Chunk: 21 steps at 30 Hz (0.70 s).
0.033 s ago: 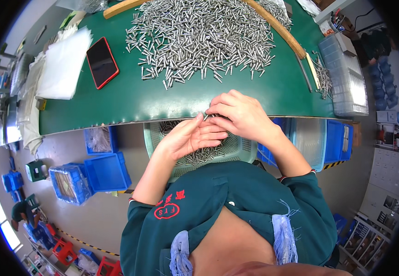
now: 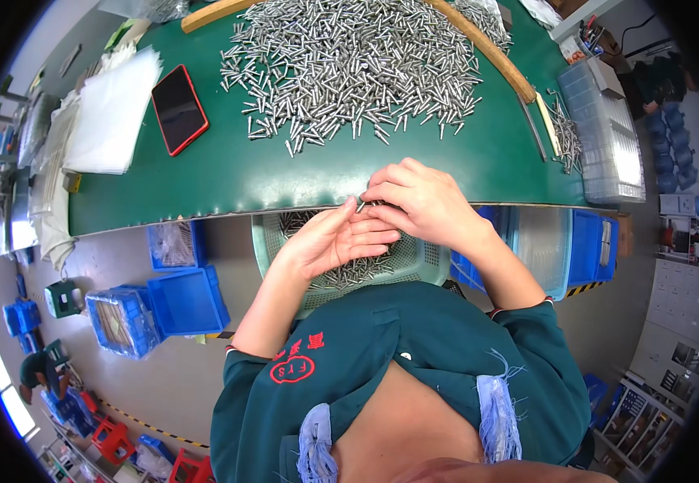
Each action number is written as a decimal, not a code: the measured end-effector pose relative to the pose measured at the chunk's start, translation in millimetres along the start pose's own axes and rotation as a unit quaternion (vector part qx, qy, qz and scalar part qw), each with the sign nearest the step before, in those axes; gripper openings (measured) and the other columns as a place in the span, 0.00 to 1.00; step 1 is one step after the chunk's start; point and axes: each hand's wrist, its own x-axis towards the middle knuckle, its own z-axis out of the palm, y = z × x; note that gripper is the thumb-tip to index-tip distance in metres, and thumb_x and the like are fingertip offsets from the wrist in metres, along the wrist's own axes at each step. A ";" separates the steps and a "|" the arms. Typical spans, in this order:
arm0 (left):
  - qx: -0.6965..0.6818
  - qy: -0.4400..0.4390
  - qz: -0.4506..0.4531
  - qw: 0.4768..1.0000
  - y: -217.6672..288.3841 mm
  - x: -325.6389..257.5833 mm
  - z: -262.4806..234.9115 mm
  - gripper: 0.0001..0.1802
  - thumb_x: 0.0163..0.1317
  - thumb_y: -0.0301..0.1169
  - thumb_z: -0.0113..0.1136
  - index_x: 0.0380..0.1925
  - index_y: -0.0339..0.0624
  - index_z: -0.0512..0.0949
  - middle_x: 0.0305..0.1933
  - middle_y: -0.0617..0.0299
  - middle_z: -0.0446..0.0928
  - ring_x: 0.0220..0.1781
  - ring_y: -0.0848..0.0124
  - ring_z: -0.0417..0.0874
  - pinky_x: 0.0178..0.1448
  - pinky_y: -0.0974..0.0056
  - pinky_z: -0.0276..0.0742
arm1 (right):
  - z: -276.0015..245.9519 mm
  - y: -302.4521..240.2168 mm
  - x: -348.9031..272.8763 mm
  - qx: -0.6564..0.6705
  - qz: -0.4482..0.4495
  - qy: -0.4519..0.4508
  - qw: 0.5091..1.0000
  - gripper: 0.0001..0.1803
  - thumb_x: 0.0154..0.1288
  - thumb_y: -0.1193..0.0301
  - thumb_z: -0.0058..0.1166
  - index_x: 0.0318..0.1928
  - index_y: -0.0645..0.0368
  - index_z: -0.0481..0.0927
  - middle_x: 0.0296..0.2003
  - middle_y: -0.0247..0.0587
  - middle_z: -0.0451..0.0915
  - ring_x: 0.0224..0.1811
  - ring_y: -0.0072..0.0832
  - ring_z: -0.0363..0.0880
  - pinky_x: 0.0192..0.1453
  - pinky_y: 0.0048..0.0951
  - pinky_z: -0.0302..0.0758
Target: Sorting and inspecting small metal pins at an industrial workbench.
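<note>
My left hand [image 2: 329, 244] is palm up above a basket, its fingers bent and its thumb raised against a few small metal pins [image 2: 361, 206]. From the right, my right hand [image 2: 423, 200] meets it, fingertips closed on the pins by the left thumb. The fingers partly hide how many pins are held. Below both hands, a pale green plastic basket [image 2: 422, 270] holds many similar pins [image 2: 348, 275]. A large heap of silvery metal pins [image 2: 357, 68] is spread on the green table [image 2: 285, 181] ahead.
Curved wooden strips [image 2: 494, 56] border the heap. On the left lie a red-edged phone [image 2: 179, 110] and white sheets [image 2: 116, 113]. Clear plastic trays [image 2: 603, 133] stand at the right, beside a small pile of pins [image 2: 564, 133]. Blue bins [image 2: 188, 302] stand on the floor.
</note>
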 end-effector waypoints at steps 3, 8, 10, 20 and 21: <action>0.011 0.002 0.000 1.000 -3.2 4.6 -0.3 0.23 0.74 0.38 0.45 0.54 0.25 0.69 0.55 0.40 0.75 0.59 0.50 0.78 0.60 0.53 0.80 | -0.6 -0.9 -3.7 0.010 -0.014 -0.001 1.000 0.11 0.55 0.68 0.63 0.40 0.51 0.82 0.39 0.28 0.79 0.39 0.30 0.77 0.40 0.31 0.76; 0.021 -0.016 0.006 1.000 -7.8 7.4 -4.7 0.18 0.72 0.33 0.49 0.52 0.27 0.72 0.51 0.45 0.78 0.53 0.55 0.82 0.58 0.55 0.81 | -2.6 -12.3 -10.3 0.012 -0.012 -0.001 1.000 0.12 0.54 0.67 0.64 0.41 0.52 0.82 0.41 0.30 0.78 0.39 0.31 0.78 0.40 0.31 0.77; 0.024 -0.005 0.013 1.000 -12.3 9.4 0.0 0.16 0.71 0.32 0.51 0.52 0.30 0.73 0.49 0.49 0.80 0.50 0.61 0.84 0.55 0.60 0.83 | -4.2 -16.3 -12.1 0.071 0.021 -0.028 0.997 0.14 0.54 0.69 0.64 0.42 0.55 0.81 0.42 0.32 0.78 0.40 0.33 0.79 0.42 0.31 0.78; 0.368 0.112 0.055 0.921 -1.1 -10.7 33.0 0.16 0.70 0.34 0.53 0.50 0.33 0.77 0.42 0.57 0.82 0.41 0.71 0.85 0.43 0.70 0.82 | -11.6 -9.1 -15.0 0.238 0.101 -0.061 0.964 0.16 0.62 0.71 0.61 0.51 0.57 0.81 0.43 0.35 0.76 0.42 0.25 0.78 0.43 0.26 0.76; 0.374 0.127 0.060 0.917 1.2 -12.9 38.3 0.14 0.69 0.32 0.54 0.47 0.34 0.79 0.39 0.57 0.83 0.39 0.74 0.85 0.42 0.71 0.82 | -12.0 -9.4 -14.9 0.291 0.110 -0.068 0.948 0.16 0.61 0.72 0.61 0.50 0.58 0.81 0.43 0.35 0.76 0.42 0.24 0.78 0.43 0.25 0.75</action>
